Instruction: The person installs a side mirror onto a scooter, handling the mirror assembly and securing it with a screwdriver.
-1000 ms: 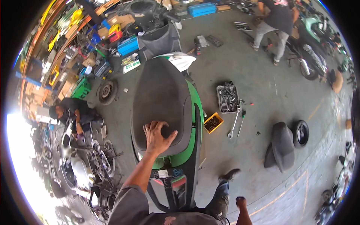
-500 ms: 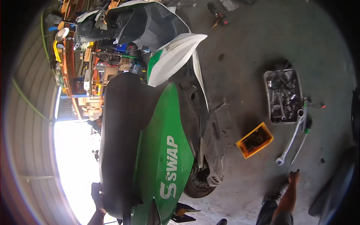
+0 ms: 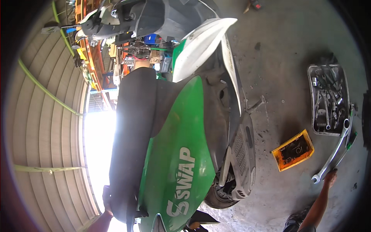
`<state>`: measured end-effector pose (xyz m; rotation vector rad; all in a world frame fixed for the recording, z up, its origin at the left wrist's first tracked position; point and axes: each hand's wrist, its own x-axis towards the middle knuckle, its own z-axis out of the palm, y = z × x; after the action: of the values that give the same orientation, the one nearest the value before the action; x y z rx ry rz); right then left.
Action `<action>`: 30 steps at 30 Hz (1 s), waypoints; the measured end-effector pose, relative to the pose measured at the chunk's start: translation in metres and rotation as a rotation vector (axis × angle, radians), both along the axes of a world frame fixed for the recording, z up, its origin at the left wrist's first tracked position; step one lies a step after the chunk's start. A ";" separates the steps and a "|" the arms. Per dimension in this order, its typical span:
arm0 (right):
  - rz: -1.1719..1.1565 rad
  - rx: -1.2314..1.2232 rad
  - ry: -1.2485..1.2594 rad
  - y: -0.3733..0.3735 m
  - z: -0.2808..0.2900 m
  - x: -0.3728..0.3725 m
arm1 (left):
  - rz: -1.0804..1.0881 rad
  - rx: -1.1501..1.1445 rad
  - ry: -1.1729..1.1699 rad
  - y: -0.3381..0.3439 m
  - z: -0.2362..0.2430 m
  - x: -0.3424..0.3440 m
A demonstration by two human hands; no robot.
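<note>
A scooter with a green side panel [image 3: 181,154] and a long black seat [image 3: 131,131] fills the middle of the view. At the seat's rear, on its left side, my left hand [image 3: 108,205] is closed on the edge, its fingers darkened by the glare. Over on the right, my right hand [image 3: 330,178] reaches to the floor, at the lower end of a thin rod tool with a green handle [image 3: 351,144]. A large combination wrench [image 3: 333,152] lies just left of that rod. My right fingers are too small and blurred to show whether they grip the rod.
A metal tray [image 3: 310,100] of sockets and wrenches lies beyond the wrench. Nearer the scooter is a yellow bin [image 3: 292,165] with dark parts inside. The scooter's footrest [image 3: 257,104] sticks out to the right. Cluttered shelving [image 3: 92,58] stands at the far left.
The view has shifted, so the scooter and tools appear farther right. My right hand has moved forward from below the wrench to the rod's lower end. My left hand stays at the seat's rear.
</note>
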<state>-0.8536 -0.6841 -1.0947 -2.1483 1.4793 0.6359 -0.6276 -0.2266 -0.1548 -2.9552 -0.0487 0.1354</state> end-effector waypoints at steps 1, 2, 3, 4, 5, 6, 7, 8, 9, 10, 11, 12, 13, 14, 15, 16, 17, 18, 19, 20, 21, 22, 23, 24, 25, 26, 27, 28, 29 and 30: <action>-0.019 0.021 0.001 -0.010 -0.011 -0.005 | -0.002 -0.031 -0.009 0.015 0.000 0.000; -0.044 -0.017 0.031 -0.037 -0.014 -0.018 | -0.022 -0.085 -0.009 0.036 -0.009 0.006; -0.097 0.006 -0.036 -0.023 -0.010 -0.011 | -0.024 -0.073 -0.018 0.033 -0.006 0.001; -0.153 0.027 -0.098 -0.008 0.003 -0.010 | -0.027 -0.063 -0.023 0.028 -0.002 -0.002; -0.212 0.025 -0.160 -0.011 0.016 -0.012 | -0.036 -0.075 -0.033 0.031 0.000 -0.002; -0.205 -0.058 -0.238 -0.009 0.037 -0.023 | -0.049 -0.090 -0.039 0.036 0.001 -0.001; -0.197 -0.158 -0.331 -0.017 0.053 -0.035 | -0.068 -0.119 -0.055 0.046 0.000 -0.002; -0.220 -0.138 -0.272 -0.016 0.081 -0.036 | -0.091 -0.119 -0.074 0.046 -0.001 -0.003; -0.244 -0.120 -0.214 -0.009 0.114 -0.042 | -0.110 -0.133 -0.101 0.047 -0.002 -0.003; -0.267 -0.063 -0.208 -0.003 0.170 -0.042 | -0.136 -0.156 -0.132 0.051 -0.008 -0.001; -0.236 -0.016 -0.234 0.004 0.221 -0.037 | -0.058 -0.247 -0.210 0.051 -0.014 -0.006; -0.243 -0.094 -0.368 0.021 0.270 -0.042 | -0.023 -0.299 -0.220 0.055 -0.019 -0.010; -0.241 -0.005 -0.501 0.036 0.332 -0.035 | 0.021 -0.338 -0.234 0.067 -0.020 -0.021; -0.199 -0.116 -0.665 0.048 0.358 -0.059 | 0.040 -0.396 -0.230 0.076 -0.024 -0.022; -0.201 -0.052 -0.809 0.060 0.424 -0.048 | -0.010 -0.338 -0.189 0.070 -0.016 -0.017; -0.142 0.015 -0.854 0.058 0.461 -0.055 | -0.083 -0.303 -0.145 0.063 -0.013 -0.004; -0.074 0.118 -0.901 0.062 0.491 -0.057 | -0.082 -0.295 -0.168 0.059 -0.007 -0.004; -0.086 0.206 -1.115 0.071 0.543 -0.038 | -0.095 -0.321 -0.179 0.059 -0.014 -0.002; -0.081 0.316 -1.331 0.086 0.600 0.005 | -0.155 -0.336 -0.240 0.054 -0.013 0.000; -0.060 0.368 -1.500 0.095 0.651 0.040 | -0.182 -0.449 -0.262 0.053 -0.014 0.003; -0.040 0.366 -1.519 0.098 0.699 0.065 | -0.229 -0.524 -0.308 0.053 -0.016 0.002; 0.040 0.401 -1.540 0.105 0.744 0.084 | -0.269 -0.592 -0.351 0.058 -0.016 0.001; 0.150 0.268 -1.605 0.133 0.792 0.108 | -0.258 -0.823 -0.332 0.070 -0.021 -0.003; 0.257 0.283 -1.526 0.143 0.835 0.110 | -0.254 -1.068 -0.312 0.087 -0.018 -0.009; 0.348 0.184 -1.620 0.166 0.883 0.108 | -0.182 -1.332 -0.316 0.109 0.005 -0.025; 0.443 0.070 -1.711 0.191 0.933 0.099 | -0.116 -1.604 -0.308 0.126 0.037 -0.041; 0.441 0.138 -1.714 0.214 0.970 0.082 | -0.030 -1.854 -0.280 0.145 0.069 -0.065; 0.410 0.198 -1.726 0.235 1.004 0.060 | -0.147 -1.962 -0.279 0.179 0.118 -0.090; 0.381 0.277 -1.744 0.258 1.030 0.045 | -0.379 -1.857 -0.472 0.225 0.168 -0.109; 0.401 0.265 -1.781 0.284 1.052 0.031 | -0.586 -1.906 -0.575 0.271 0.221 -0.122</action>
<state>-0.8221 -0.4001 -0.0423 -1.6587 -0.0268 -0.8349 -0.7498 0.0440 0.0662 -4.1718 1.7441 -1.5734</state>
